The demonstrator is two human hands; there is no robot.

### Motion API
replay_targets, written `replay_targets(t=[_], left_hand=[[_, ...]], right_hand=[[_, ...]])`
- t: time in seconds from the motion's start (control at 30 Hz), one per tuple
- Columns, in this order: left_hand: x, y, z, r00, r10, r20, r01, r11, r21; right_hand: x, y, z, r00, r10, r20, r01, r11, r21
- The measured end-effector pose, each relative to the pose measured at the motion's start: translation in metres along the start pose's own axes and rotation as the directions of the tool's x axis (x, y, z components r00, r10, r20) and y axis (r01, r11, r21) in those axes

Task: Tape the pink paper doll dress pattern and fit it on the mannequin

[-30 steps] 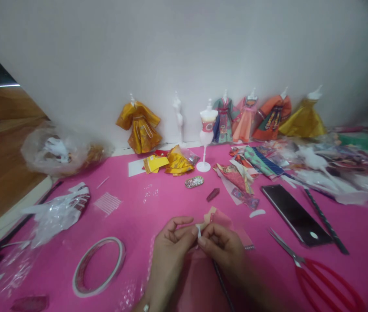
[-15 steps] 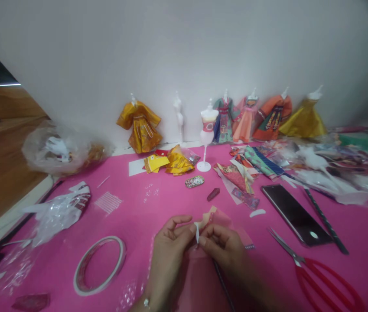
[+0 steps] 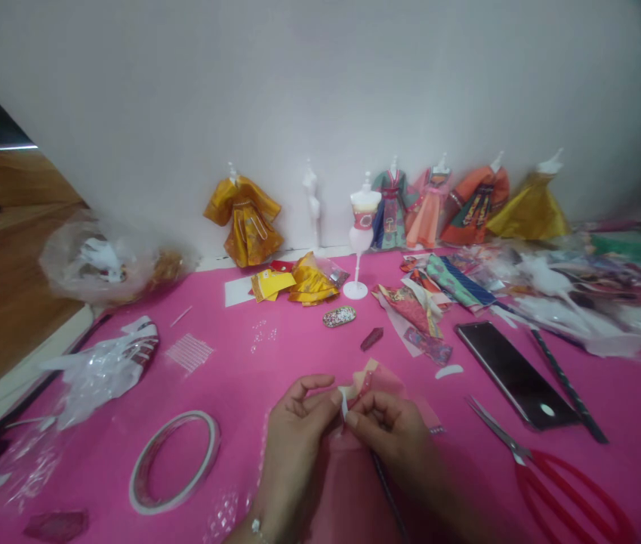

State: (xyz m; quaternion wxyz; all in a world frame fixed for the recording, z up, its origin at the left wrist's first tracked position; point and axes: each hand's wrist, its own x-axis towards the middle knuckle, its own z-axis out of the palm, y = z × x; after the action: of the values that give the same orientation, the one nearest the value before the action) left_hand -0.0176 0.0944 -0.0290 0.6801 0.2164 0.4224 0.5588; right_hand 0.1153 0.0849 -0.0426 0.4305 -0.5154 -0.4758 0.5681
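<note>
At the near middle of the table, my left hand (image 3: 300, 427) pinches a piece of pink and cream fabric (image 3: 374, 374) between thumb and forefinger. My right hand (image 3: 391, 431), close beside it, has its thumb and fingers closed at a small white strip (image 3: 344, 402) by the fabric's edge. The strip stands between the two thumbs; whether it is stuck to the fabric I cannot tell. Part of the fabric spreads out flat behind my right hand. A small dark red piece (image 3: 371, 338) lies just beyond.
Right of my hands lie red-handled scissors (image 3: 524, 453), a phone (image 3: 516, 374) and a dark stick (image 3: 569, 385). A tape roll (image 3: 137, 483) is at left. Behind stand a small dress form (image 3: 364, 200) and several doll dresses, one gold (image 3: 244, 219). Plastic bags (image 3: 586, 302) pile at right.
My hands stay at the same spot with the same hold; the fingers and white strip shift only very slightly. Everything else on the table stays put.
</note>
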Motion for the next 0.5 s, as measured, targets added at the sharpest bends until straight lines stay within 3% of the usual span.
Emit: replay_targets(t=[0.5], left_hand=[[0.001, 0.000, 0.000, 1.000, -0.014, -0.010, 0.014, 1.000, 0.015]], right_hand=[[0.002, 0.010, -0.003, 1.000, 0.030, 0.000, -0.030, 0.999, 0.010]])
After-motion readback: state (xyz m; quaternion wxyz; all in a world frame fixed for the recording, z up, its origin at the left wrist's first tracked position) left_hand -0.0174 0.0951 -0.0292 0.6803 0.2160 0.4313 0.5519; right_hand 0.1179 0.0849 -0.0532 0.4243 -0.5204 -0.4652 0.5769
